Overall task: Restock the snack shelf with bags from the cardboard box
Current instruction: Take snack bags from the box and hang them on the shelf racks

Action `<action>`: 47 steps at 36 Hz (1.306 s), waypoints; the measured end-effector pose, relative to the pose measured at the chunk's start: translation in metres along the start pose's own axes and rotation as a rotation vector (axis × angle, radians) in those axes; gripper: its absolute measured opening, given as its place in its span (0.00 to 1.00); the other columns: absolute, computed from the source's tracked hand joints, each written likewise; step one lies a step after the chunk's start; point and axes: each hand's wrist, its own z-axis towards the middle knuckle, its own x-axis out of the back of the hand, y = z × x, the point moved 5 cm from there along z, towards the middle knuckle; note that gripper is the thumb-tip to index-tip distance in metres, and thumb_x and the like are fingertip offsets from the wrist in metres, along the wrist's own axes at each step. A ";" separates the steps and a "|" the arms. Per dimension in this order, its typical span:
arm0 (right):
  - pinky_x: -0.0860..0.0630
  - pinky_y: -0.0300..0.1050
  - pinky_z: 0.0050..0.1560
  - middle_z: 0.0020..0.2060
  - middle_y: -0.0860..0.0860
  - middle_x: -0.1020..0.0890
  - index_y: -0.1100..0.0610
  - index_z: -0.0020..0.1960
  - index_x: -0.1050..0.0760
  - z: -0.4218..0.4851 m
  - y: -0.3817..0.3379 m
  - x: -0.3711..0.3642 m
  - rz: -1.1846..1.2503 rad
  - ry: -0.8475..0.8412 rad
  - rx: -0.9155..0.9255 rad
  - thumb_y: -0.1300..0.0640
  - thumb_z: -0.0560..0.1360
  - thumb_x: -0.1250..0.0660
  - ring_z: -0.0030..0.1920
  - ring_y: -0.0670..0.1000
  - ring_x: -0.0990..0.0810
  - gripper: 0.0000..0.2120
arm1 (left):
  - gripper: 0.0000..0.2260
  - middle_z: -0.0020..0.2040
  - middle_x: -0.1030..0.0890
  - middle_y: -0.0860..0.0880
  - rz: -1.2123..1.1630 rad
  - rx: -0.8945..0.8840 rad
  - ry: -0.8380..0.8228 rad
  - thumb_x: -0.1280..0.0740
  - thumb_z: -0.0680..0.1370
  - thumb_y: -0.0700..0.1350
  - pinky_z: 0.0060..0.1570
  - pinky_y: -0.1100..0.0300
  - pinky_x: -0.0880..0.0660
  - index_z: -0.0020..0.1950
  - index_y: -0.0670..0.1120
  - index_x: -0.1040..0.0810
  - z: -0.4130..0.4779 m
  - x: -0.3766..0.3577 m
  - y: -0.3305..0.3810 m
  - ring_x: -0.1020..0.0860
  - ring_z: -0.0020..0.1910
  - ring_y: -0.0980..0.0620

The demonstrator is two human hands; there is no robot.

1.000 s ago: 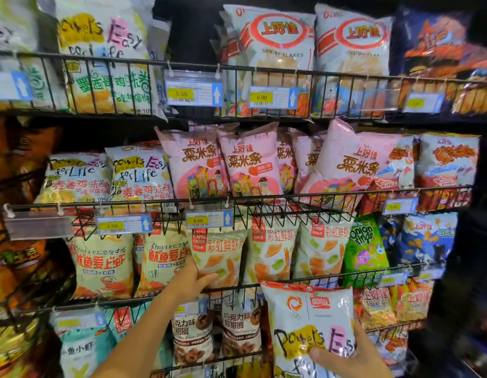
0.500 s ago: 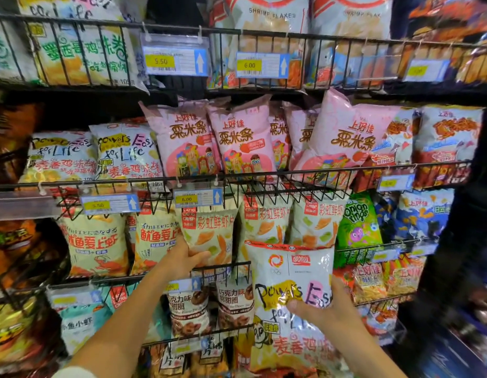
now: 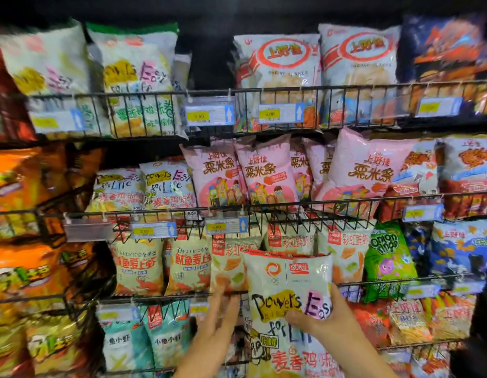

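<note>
Right hand [image 3: 326, 320] grips 1 Powers bag [image 3: 288, 282] low in the middle of the frame, thumb across the front, up against the shelf [image 3: 155, 297]. Left hand [image 3: 217, 320] sits just beside it, lower centre, fingers straight and loose at the wire rail, holding nothing, kinda blurry.

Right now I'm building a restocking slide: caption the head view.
Right hand holds a Powers Easy bag before the wire shelf, left hand open alongside.

Dark gap [image 3: 209, 64] stands free between green-topped bag [image 3: 136, 75] and shrimp-flakes bag [image 3: 277, 64], behind shelf rail [image 3: 209, 91].
</note>
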 end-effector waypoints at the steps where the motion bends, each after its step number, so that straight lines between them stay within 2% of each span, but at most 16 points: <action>1: 0.32 0.54 0.71 0.73 0.50 0.30 0.49 0.78 0.42 0.001 -0.005 -0.003 0.008 0.001 0.011 0.42 0.51 0.14 0.71 0.54 0.29 0.63 | 0.29 0.73 0.39 0.63 -0.001 -0.052 -0.022 0.44 0.71 0.74 0.76 0.46 0.39 0.70 0.78 0.50 -0.008 -0.004 0.012 0.37 0.76 0.53; 5: 0.36 0.56 0.72 0.77 0.51 0.37 0.48 0.81 0.53 0.006 -0.031 -0.015 -0.013 -0.026 0.026 0.41 0.54 0.15 0.76 0.57 0.37 0.67 | 0.34 0.67 0.34 0.65 -0.089 -0.173 -0.048 0.33 0.78 0.55 0.55 0.71 0.25 0.75 0.69 0.53 -0.022 0.000 0.047 0.28 0.57 0.76; 9: 0.31 0.57 0.70 0.72 0.45 0.30 0.40 0.78 0.49 0.007 -0.068 -0.031 -0.052 -0.065 0.129 0.32 0.46 0.17 0.69 0.53 0.28 0.69 | 0.50 0.70 0.35 0.73 -0.055 -0.258 -0.003 0.26 0.59 0.74 0.71 0.51 0.32 0.72 0.79 0.55 -0.029 0.021 0.072 0.31 0.62 0.75; 12: 0.27 0.49 0.59 0.58 0.39 0.24 0.39 0.67 0.43 0.013 -0.104 -0.036 0.007 -0.100 0.235 0.40 0.57 0.18 0.54 0.43 0.23 0.47 | 0.44 0.63 0.42 0.79 -0.010 -0.324 0.107 0.30 0.65 0.71 0.67 0.58 0.35 0.70 0.77 0.57 -0.033 0.038 0.102 0.37 0.58 0.79; 14: 0.26 0.53 0.63 0.63 0.41 0.24 0.37 0.67 0.43 0.017 -0.128 -0.040 0.014 -0.117 0.279 0.37 0.57 0.19 0.59 0.48 0.22 0.47 | 0.43 0.64 0.43 0.77 0.044 -0.353 0.155 0.31 0.69 0.67 0.69 0.57 0.37 0.72 0.73 0.59 -0.033 0.050 0.124 0.38 0.61 0.75; 17: 0.26 0.52 0.64 0.66 0.42 0.29 0.41 0.72 0.44 0.025 -0.165 -0.042 0.043 -0.097 0.378 0.42 0.65 0.21 0.62 0.49 0.25 0.44 | 0.39 0.60 0.43 0.81 0.099 -0.436 0.199 0.30 0.73 0.62 0.60 0.72 0.35 0.72 0.74 0.57 -0.030 0.071 0.156 0.37 0.55 0.83; 20: 0.20 0.51 0.55 0.57 0.45 0.23 0.44 0.67 0.37 0.028 -0.207 -0.044 0.029 -0.104 0.480 0.51 0.72 0.25 0.53 0.46 0.19 0.29 | 0.39 0.68 0.35 0.73 0.146 -0.542 0.250 0.30 0.71 0.64 0.58 0.74 0.30 0.74 0.74 0.52 -0.022 0.097 0.192 0.33 0.66 0.72; 22: 0.20 0.46 0.51 0.54 0.46 0.21 0.46 0.67 0.35 0.032 -0.235 -0.044 -0.012 -0.080 0.565 0.50 0.73 0.25 0.51 0.45 0.19 0.28 | 0.42 0.74 0.36 0.67 0.165 -0.591 0.259 0.31 0.71 0.66 0.68 0.58 0.30 0.76 0.72 0.54 -0.016 0.112 0.219 0.35 0.73 0.62; 25: 0.26 0.33 0.46 0.53 0.40 0.24 0.41 0.65 0.37 0.038 -0.278 -0.044 -0.061 -0.041 0.683 0.47 0.74 0.27 0.50 0.37 0.23 0.26 | 0.42 0.71 0.43 0.74 0.200 -0.691 0.274 0.31 0.75 0.63 0.72 0.55 0.36 0.78 0.68 0.57 -0.008 0.130 0.261 0.41 0.72 0.66; 28: 0.23 0.35 0.49 0.52 0.36 0.25 0.43 0.66 0.36 0.046 -0.322 -0.048 -0.109 -0.020 0.783 0.47 0.75 0.27 0.48 0.33 0.22 0.25 | 0.41 0.78 0.43 0.62 0.219 -0.735 0.303 0.32 0.78 0.58 0.66 0.61 0.39 0.80 0.64 0.59 0.003 0.147 0.301 0.42 0.75 0.62; 30: 0.20 0.47 0.56 0.55 0.41 0.21 0.46 0.69 0.34 0.056 -0.347 -0.051 -0.132 0.016 0.841 0.47 0.74 0.27 0.54 0.41 0.19 0.27 | 0.41 0.79 0.43 0.58 0.216 -0.768 0.314 0.32 0.79 0.56 0.69 0.58 0.37 0.81 0.62 0.58 0.013 0.158 0.324 0.40 0.76 0.58; 33: 0.20 0.52 0.58 0.52 0.39 0.21 0.47 0.68 0.33 0.075 -0.375 -0.055 -0.140 0.056 0.923 0.50 0.75 0.27 0.54 0.43 0.20 0.24 | 0.40 0.68 0.36 0.69 0.232 -0.861 0.327 0.30 0.79 0.51 0.69 0.63 0.34 0.81 0.59 0.55 0.028 0.169 0.352 0.35 0.62 0.77; 36: 0.23 0.44 0.52 0.50 0.35 0.23 0.45 0.64 0.32 0.090 -0.393 -0.059 -0.151 0.121 0.995 0.52 0.76 0.27 0.54 0.45 0.22 0.21 | 0.38 0.58 0.36 0.76 0.247 -0.929 0.344 0.31 0.80 0.47 0.50 0.81 0.32 0.81 0.57 0.54 0.047 0.176 0.369 0.37 0.49 0.90; 41: 0.21 0.35 0.50 0.51 0.38 0.18 0.46 0.64 0.31 0.117 -0.408 -0.066 -0.105 0.158 1.112 0.57 0.74 0.26 0.52 0.37 0.20 0.23 | 0.39 0.59 0.32 0.71 0.231 -1.031 0.408 0.31 0.80 0.44 0.44 0.83 0.32 0.81 0.56 0.53 0.073 0.189 0.385 0.34 0.51 0.87; 45: 0.26 0.27 0.45 0.51 0.39 0.18 0.43 0.63 0.32 0.133 -0.415 -0.071 -0.074 0.174 1.164 0.60 0.74 0.26 0.49 0.33 0.20 0.24 | 0.40 0.65 0.31 0.68 0.224 -1.075 0.409 0.31 0.80 0.43 0.54 0.77 0.28 0.80 0.59 0.55 0.096 0.198 0.392 0.32 0.59 0.80; 47: 0.25 0.28 0.44 0.51 0.38 0.18 0.44 0.64 0.32 0.144 -0.417 -0.074 -0.099 0.178 1.148 0.58 0.74 0.26 0.49 0.33 0.20 0.24 | 0.40 0.68 0.30 0.66 0.243 -1.068 0.419 0.31 0.80 0.44 0.61 0.65 0.25 0.79 0.64 0.56 0.108 0.201 0.392 0.28 0.64 0.70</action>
